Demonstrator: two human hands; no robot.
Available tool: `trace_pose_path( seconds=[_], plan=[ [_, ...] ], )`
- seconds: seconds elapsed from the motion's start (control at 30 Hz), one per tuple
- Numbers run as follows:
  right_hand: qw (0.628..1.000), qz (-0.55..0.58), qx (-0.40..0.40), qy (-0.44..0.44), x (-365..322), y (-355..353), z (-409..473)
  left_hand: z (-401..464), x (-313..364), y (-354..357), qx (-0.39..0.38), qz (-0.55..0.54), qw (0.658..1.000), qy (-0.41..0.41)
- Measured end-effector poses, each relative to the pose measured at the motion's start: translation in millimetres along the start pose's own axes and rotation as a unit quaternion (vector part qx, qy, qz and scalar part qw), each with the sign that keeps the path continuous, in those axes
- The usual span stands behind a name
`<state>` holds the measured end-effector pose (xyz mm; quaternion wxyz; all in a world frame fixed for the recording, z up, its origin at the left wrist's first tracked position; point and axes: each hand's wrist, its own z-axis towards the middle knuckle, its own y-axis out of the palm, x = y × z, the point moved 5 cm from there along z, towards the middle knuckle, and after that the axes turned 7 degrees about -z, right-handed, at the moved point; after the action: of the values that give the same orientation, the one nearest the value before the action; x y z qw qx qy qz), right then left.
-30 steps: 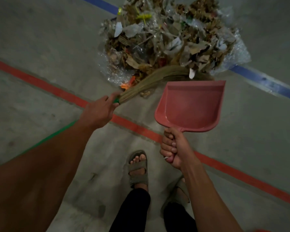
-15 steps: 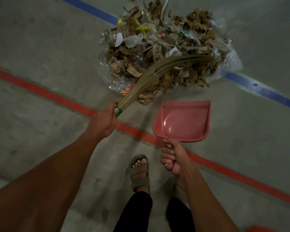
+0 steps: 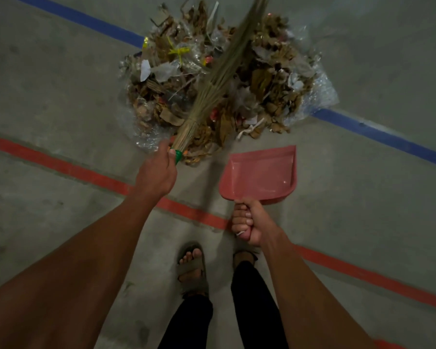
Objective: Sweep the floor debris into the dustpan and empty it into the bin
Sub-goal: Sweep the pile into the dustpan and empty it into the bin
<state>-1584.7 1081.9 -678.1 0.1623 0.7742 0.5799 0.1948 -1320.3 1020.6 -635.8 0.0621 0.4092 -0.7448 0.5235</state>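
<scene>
The left hand (image 3: 156, 173) grips the broom (image 3: 222, 71) over the debris pile (image 3: 269, 79) at upper centre, while the right hand (image 3: 249, 221) grips the pink dustpan (image 3: 262, 172).

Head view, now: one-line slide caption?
Left hand holds broom over debris pile; right hand holds empty pink dustpan beside it.

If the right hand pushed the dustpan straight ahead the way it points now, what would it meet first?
A short strip of bare floor, then likely the near edge of the debris pile. The right hand grips the empty dustpan, mouth facing the pile; its height above the floor is unclear.
</scene>
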Motion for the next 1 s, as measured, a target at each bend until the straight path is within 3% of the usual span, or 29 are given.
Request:
trace_pose_path(
  seconds=[0.37,0.6,1.0],
  plan=[
    [0.997,-0.007,-0.071,0.042,-57.2,-24.2,20.1,84.2,88.7,47.2,0.060,-0.022,0.996,0.058],
    [0.982,0.072,-0.149,0.088,-69.9,-56.0,66.7,138.8,99.4,93.7,0.085,-0.019,0.993,0.080],
    [0.987,-0.001,-0.140,0.084,-170.6,-59.6,146.7,218.7,108.1,118.2,0.124,-0.024,0.985,0.120]
  ],
)
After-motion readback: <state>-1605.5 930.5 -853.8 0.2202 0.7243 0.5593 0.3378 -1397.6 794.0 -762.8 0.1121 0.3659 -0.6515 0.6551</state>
